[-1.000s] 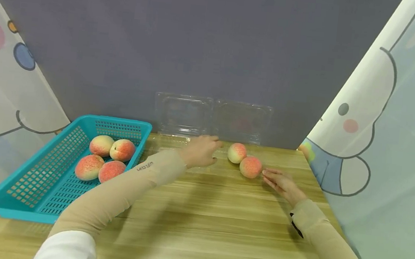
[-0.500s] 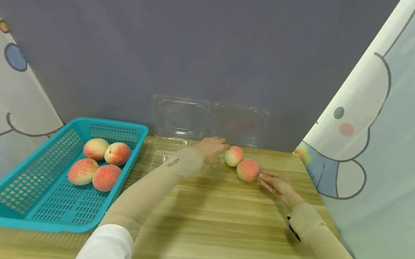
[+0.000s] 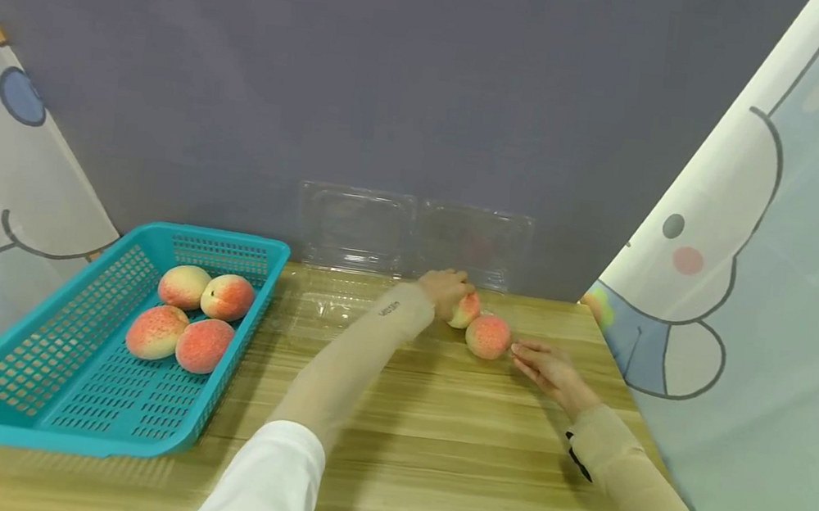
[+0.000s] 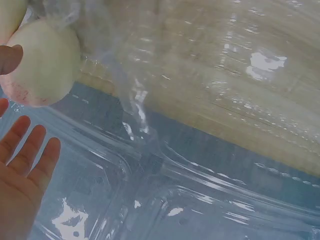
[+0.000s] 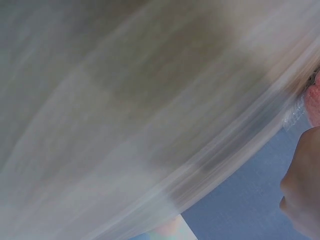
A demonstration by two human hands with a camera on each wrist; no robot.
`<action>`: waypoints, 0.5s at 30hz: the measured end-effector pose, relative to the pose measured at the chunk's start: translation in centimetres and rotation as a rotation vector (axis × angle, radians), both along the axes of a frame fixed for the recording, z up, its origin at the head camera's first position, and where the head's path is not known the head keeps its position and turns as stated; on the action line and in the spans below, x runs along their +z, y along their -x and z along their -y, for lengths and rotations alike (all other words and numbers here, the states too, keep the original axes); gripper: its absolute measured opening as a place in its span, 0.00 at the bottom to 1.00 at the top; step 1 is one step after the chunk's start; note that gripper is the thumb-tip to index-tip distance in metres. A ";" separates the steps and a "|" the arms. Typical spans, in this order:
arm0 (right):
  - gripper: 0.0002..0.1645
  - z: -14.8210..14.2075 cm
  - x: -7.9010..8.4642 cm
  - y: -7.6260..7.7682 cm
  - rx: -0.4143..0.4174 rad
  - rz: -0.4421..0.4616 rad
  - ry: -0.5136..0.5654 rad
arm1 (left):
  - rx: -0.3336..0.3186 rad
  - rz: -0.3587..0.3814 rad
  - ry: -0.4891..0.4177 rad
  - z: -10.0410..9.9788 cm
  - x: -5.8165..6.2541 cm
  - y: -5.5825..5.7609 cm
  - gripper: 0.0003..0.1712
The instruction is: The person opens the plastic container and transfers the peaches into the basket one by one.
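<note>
My left hand (image 3: 446, 290) reaches over the farther peach (image 3: 465, 312) and partly hides it. In the left wrist view its thumb lies over this peach (image 4: 47, 65), while the other fingers are extended and spread beside it. The nearer peach (image 3: 488, 337) sits just in front and to the right. My right hand (image 3: 549, 373) is at that peach's right side, fingertips very close; I cannot tell whether they touch. Clear plastic clamshell boxes stand with their lids (image 3: 356, 230) raised at the back. Whether both peaches lie inside the right-hand box is hard to see.
On the left stands a turquoise slotted basket (image 3: 84, 442) holding several peaches (image 3: 204, 345). A dark cloth wall (image 3: 426, 84) rises behind the wooden table (image 3: 449, 457). Printed curtains (image 3: 780, 324) flank both sides.
My left hand has moved right, from left of the farther peach to over it. The right hand stays beside the nearer peach. The view has shifted slightly.
</note>
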State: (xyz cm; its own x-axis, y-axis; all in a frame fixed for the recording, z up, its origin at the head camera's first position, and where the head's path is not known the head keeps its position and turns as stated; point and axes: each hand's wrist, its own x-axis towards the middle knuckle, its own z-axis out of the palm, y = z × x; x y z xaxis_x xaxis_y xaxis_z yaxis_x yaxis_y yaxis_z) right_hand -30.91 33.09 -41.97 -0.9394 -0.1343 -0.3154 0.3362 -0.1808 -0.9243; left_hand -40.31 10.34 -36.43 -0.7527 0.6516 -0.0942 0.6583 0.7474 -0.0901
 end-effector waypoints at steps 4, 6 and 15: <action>0.35 0.1 0.0 0.2 0.010 -0.015 -0.018 | 0.000 -0.001 0.016 -0.7 -0.3 0.5 0.35; 0.35 0.0 -0.1 0.2 0.010 -0.024 -0.031 | 0.004 0.004 0.011 -1.1 -0.6 0.6 0.33; 0.30 -0.1 -0.4 0.3 -0.018 -0.010 -0.040 | 0.036 -0.012 0.039 -2.8 -1.8 0.8 0.28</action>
State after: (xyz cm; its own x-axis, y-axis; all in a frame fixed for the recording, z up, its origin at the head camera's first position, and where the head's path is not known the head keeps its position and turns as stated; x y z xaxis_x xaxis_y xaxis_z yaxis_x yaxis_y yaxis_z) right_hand -31.22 33.16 -42.34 -0.9446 -0.1048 -0.3112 0.3243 -0.1492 -0.9341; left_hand -41.09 13.10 -38.21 -0.7768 0.6200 -0.1105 0.6297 0.7663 -0.1274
